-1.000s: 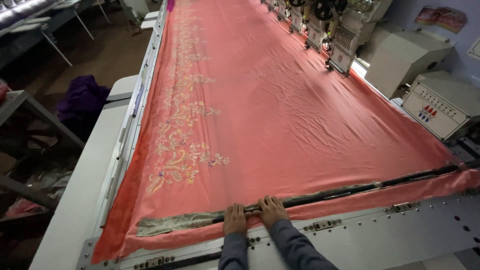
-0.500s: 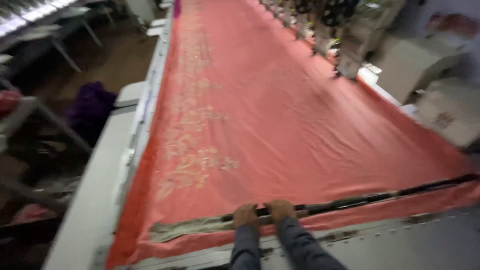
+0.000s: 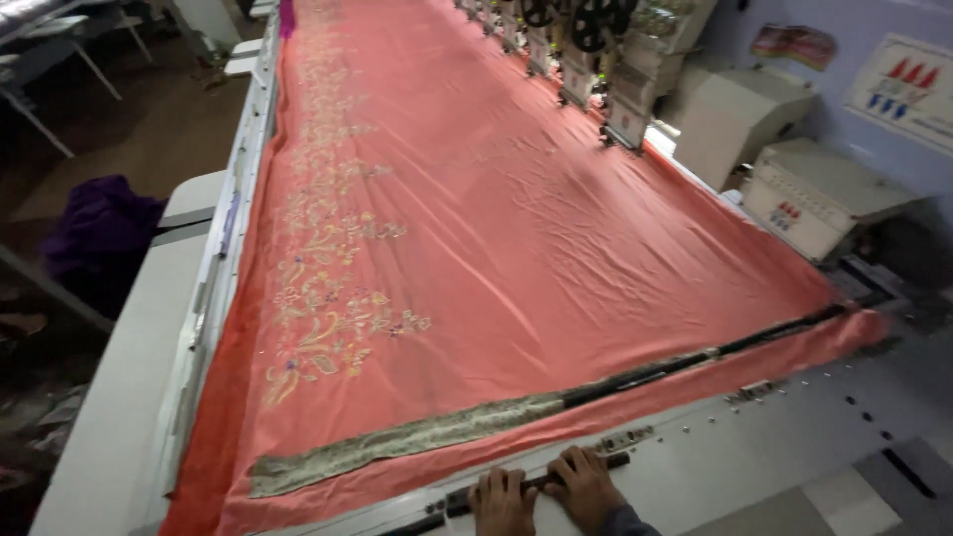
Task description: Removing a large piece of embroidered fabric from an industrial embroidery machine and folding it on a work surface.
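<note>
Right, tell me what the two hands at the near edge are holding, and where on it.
Both hands, left hand and right hand, press side by side on the long black clamp bar at the table's near edge, below the salmon-pink embroidered cloth. Whether fingers wrap it cannot be told.

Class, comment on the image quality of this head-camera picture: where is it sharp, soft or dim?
Head view: the coral fabric is evenly lit with soft sheen; floral embroidery reads fairly sharp; left hand and right hand slightly soft; the left floor is dim; far machine heads blur.

purple cloth heap [image 3: 99, 233] on floor, well left of embroidery heads [image 3: 586, 40]; two beige control boxes [image 3: 824, 194] just right of heads; posters [image 3: 898, 84] beyond.
</note>
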